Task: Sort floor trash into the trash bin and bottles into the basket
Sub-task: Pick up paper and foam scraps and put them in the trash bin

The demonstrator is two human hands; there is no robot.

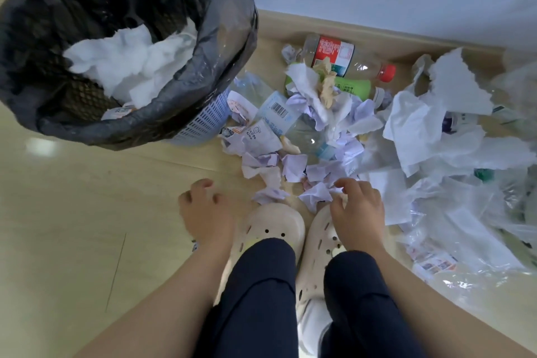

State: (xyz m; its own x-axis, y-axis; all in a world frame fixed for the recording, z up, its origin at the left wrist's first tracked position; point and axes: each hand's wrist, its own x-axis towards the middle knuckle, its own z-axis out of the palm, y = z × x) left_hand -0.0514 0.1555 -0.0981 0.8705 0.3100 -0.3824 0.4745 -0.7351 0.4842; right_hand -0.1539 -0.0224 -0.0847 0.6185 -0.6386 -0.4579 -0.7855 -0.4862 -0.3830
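Our right hand (357, 209) reaches down in front of our feet, its fingers curled, the fingertips (340, 183) touching the edge of a crumpled ball of white paper (316, 196) on the floor. We cannot tell whether the thumb and fingers already pinch that paper or only rest on it. Our left hand (206, 209) hangs just above the glossy beige tiled floor (72, 212), fingers loosely curled and holding nothing.

Below the hands we see our cream perforated foam clogs (270, 229) and dark navy trouser legs (255, 285).

Beyond the right hand a litter of crumpled white and pale lilac paper scraps (293, 167) spreads toward the wall. Among them lies a clear plastic bottle with a barcode label (279, 112). Farther back, near the beige skirting board (406, 38), a clear plastic bottle with a red label and red cap (348, 58) lies on its side, and a bottle with a green label (353, 87) lies just beside it, partly under tissue. To the right, torn white paper sheets (418, 125) sit on a heap of clear plastic bags (465, 227).

At the upper left stands the pale blue lattice-sided plastic trash bin (203, 122), lined with a black plastic bag (229, 23), with crumpled white tissue (130, 61) inside it.
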